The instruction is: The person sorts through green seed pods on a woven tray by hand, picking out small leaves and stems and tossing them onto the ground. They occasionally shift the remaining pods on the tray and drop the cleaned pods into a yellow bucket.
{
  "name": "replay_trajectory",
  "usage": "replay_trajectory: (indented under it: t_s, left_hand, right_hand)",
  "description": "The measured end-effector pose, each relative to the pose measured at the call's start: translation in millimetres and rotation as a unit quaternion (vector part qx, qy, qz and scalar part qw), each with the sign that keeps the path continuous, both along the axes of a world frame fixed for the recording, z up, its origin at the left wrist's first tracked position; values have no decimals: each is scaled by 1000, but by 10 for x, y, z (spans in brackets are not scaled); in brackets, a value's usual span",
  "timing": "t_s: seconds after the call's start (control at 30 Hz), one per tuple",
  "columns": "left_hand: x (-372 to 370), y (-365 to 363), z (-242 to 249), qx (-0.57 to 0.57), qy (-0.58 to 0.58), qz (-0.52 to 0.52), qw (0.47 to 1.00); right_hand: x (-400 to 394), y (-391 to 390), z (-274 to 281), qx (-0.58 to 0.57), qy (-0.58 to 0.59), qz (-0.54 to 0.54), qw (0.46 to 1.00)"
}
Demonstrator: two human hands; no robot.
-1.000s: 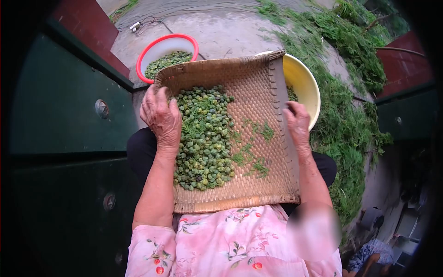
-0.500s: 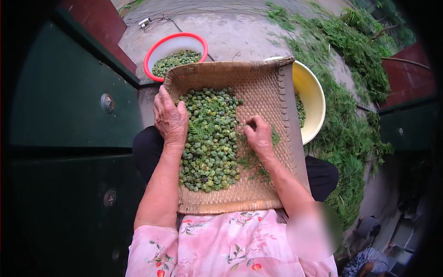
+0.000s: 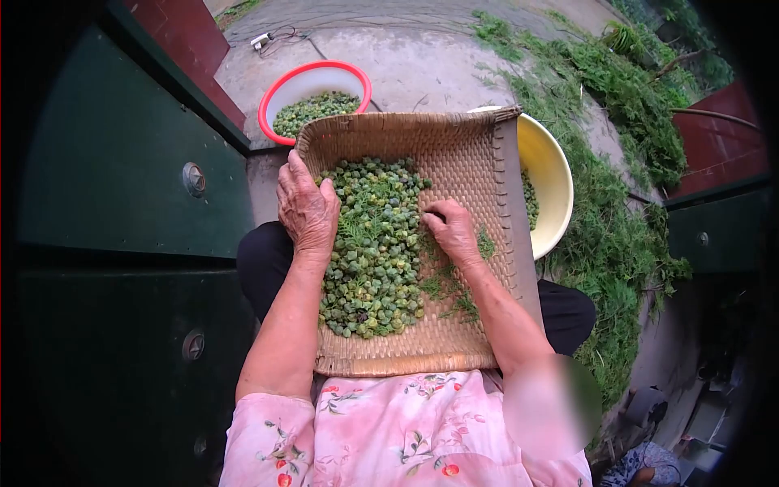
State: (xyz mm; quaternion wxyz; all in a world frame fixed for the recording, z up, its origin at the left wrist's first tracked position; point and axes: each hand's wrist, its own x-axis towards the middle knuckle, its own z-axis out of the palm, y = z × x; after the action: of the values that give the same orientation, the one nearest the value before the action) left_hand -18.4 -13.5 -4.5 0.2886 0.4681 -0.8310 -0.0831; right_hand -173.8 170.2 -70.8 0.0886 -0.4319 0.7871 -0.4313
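A woven winnowing basket (image 3: pixel 462 178) rests across my lap, its open side at the right. A heap of small green seed cones (image 3: pixel 373 268) fills its left half, with bits of feathery green sprig (image 3: pixel 357 231) on top. My left hand (image 3: pixel 309 209) grips the basket's left rim, thumb on the inner side. At the heap's right edge my right hand (image 3: pixel 451 230) is closed, thumb and fingers pinched together. Whatever the pinch holds is hidden. Loose leafy sprigs (image 3: pixel 438 286) lie on the weave beneath and beside my right wrist.
A red-rimmed white basin (image 3: pixel 276 91) of green cones stands beyond the basket. Behind its right side is a yellow basin (image 3: pixel 553 187), also with cones. Cut green branches (image 3: pixel 604 268) cover the ground at right. Dark green metal doors (image 3: pixel 122 170) flank the left.
My right hand has shifted slightly left toward the heap, fingers still pinched. My left hand keeps its hold on the rim. The whole view has shifted a little.
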Motion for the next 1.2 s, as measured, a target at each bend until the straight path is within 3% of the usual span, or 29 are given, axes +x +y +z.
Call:
replay_trajectory:
  t_s: [0.03,0.1,0.23,0.33,0.43,0.47,0.57,0.73,0.83,1.07,1.2]
  left_hand:
    - [0,-1,2,3,2,-1,1000]
    - [-7,1,4,11,1,1,1000]
    - [-6,1,6,14,2,-1,1000]
    - [6,-2,-2,1,3,-7,1000]
    - [-7,12,15,7,-2,-3,1000]
    - [-8,10,22,12,-5,0,1000]
    - [-8,1,-1,11,-3,-2,1000]
    - [-6,20,9,-8,-8,-4,1000]
    - [-2,11,19,-4,-10,1,1000]
    - [-8,13,4,-2,2,-2,1000]
    - [-11,14,4,-11,-3,-3,1000]
  right_hand:
    - [-15,22,42,5,-156,-35,987]
    - [-14,73,235,14,-451,-104,886]
    - [19,196,382,-157,-630,-61,758]
    - [68,230,504,-200,-668,-57,714]
    - [-10,292,306,-108,-602,-22,791]
    - [28,293,369,13,-506,-29,862]
    - [315,216,328,15,-165,25,986]
    - [350,241,276,139,-80,57,985]
    - [202,388,284,177,2,-25,984]
    - [230,376,235,91,-58,-15,994]
    - [412,253,201,169,79,13,982]
